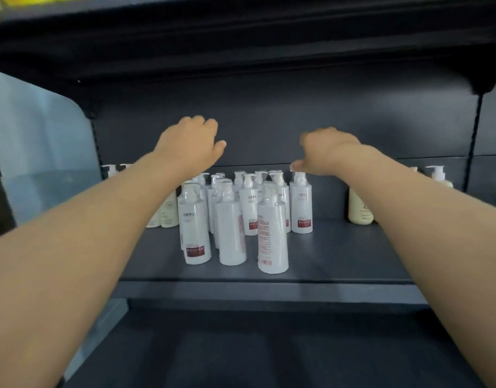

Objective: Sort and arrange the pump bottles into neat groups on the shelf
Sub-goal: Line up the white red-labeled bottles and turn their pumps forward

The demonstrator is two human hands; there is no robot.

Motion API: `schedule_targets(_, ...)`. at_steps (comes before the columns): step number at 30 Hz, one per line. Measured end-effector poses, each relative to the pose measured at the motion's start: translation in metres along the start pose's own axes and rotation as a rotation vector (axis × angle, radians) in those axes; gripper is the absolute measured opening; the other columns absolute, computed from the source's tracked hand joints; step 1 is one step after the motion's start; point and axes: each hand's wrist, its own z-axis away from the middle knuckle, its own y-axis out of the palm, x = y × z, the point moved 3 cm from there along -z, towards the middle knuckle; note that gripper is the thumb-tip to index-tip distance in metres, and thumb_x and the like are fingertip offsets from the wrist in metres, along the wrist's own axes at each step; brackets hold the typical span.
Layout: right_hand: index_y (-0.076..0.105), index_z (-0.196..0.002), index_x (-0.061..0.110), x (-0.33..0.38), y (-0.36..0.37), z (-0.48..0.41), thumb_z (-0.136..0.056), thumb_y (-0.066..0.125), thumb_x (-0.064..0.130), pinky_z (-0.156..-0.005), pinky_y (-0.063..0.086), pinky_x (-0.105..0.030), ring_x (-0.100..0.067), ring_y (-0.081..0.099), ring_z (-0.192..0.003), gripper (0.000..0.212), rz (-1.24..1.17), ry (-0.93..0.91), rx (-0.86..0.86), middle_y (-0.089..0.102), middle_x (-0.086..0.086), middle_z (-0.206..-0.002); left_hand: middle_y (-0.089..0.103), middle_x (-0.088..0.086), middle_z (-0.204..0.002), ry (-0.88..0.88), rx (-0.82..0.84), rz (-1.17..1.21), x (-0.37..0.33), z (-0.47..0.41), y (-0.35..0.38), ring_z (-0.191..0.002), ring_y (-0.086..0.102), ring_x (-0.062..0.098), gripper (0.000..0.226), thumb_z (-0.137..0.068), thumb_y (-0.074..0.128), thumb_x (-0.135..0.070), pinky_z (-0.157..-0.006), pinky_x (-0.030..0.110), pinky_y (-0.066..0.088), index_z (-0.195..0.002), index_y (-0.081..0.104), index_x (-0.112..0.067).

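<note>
Shelf [339, 256], dark grey, with white bottles [235, 219] bunched upright at its middle, red labels facing all ways. Cream bottles [168, 211] stand behind the left arm, and more cream ones sit at the right, apart from the bunch. Left hand [189, 144] hovers above the bunch's back left, fingers loosely bent, holding nothing. Right hand [325, 155] is blurred, its tip just at the end bottle [301, 205] and its pump [299, 175]; grip or no grip, can't tell.
</note>
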Motion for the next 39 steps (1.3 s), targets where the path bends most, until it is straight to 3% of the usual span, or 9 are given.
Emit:
schedule_targets(8,0.045,-0.127,0.014,0.036,0.014,-0.011,-0.091,0.049,0.042,-0.077,0.034,-0.035,-0.027,0.04,-0.121,0.046,-0.001,-0.089,0.023,0.051,-0.008,-0.122,0.052,0.009,-0.114,0.019,0.105,-0.017,0.029,0.007,0.01,-0.111,0.046,0.026,0.035,-0.097,0.036,-0.036,-0.088,0.042,0.046,-0.113,0.052,-0.009)
schedule_targets(12,0.046,-0.128,0.013,0.043,0.029,-0.04,-0.092,0.05,0.043,-0.079,0.038,-0.036,-0.028,0.04,-0.121,0.048,-0.003,-0.095,0.029,0.051,-0.009,-0.121,0.052,0.008,-0.117,0.037,0.148,-0.004,0.05,-0.009,0.041,-0.113,0.045,0.025,0.036,-0.096,0.037,-0.039,-0.09,0.042,0.046,-0.116,0.051,-0.012)
schedule_targets(15,0.043,-0.133,0.013,0.047,0.046,-0.072,-0.091,0.05,0.047,-0.091,0.044,-0.041,-0.028,0.039,-0.124,0.054,0.025,-0.083,0.049,0.05,-0.008,-0.129,0.052,0.007,-0.117,0.069,0.152,0.003,0.067,-0.032,0.066,-0.113,0.045,0.024,0.038,-0.096,0.037,-0.041,-0.091,0.042,0.046,-0.116,0.051,-0.012)
schedule_targets(18,0.04,-0.137,0.017,0.051,0.061,-0.109,-0.09,0.049,0.051,-0.098,0.042,-0.043,-0.028,0.038,-0.128,0.059,0.066,-0.068,0.057,0.046,-0.007,-0.138,0.052,0.006,-0.117,0.105,0.168,0.026,0.083,-0.059,0.091,-0.114,0.045,0.023,0.038,-0.096,0.036,-0.042,-0.09,0.038,0.044,-0.117,0.051,-0.013)
schedule_targets(25,0.038,-0.14,0.024,0.057,0.105,-0.178,-0.086,0.053,0.056,-0.097,0.042,-0.038,-0.025,0.04,-0.128,0.064,0.028,-0.074,0.102,0.046,-0.002,-0.139,0.052,0.002,-0.116,0.245,0.169,0.1,0.1,-0.111,0.158,-0.113,0.047,0.021,0.037,-0.096,0.038,-0.042,-0.089,0.034,0.042,-0.12,0.048,-0.016)
schedule_targets(33,0.052,-0.127,0.022,0.065,0.141,-0.202,-0.086,0.056,0.049,-0.095,0.044,-0.04,-0.02,0.048,-0.117,0.049,0.044,-0.166,0.175,0.056,0.0,-0.125,0.052,-0.004,-0.106,0.41,0.192,0.201,0.094,-0.136,0.217,-0.105,0.048,0.018,0.035,-0.094,0.039,-0.046,-0.084,0.032,0.044,-0.114,0.05,-0.02)
schedule_targets(39,0.055,-0.126,0.025,0.065,0.159,-0.207,-0.085,0.058,0.049,-0.09,0.043,-0.024,-0.01,0.055,-0.106,0.047,-0.091,-0.204,0.182,0.059,0.011,-0.125,0.042,-0.012,-0.096,0.487,0.2,0.232,0.086,-0.14,0.235,-0.104,0.049,0.012,0.033,-0.094,0.038,-0.049,-0.079,0.028,0.041,-0.114,0.049,-0.025)
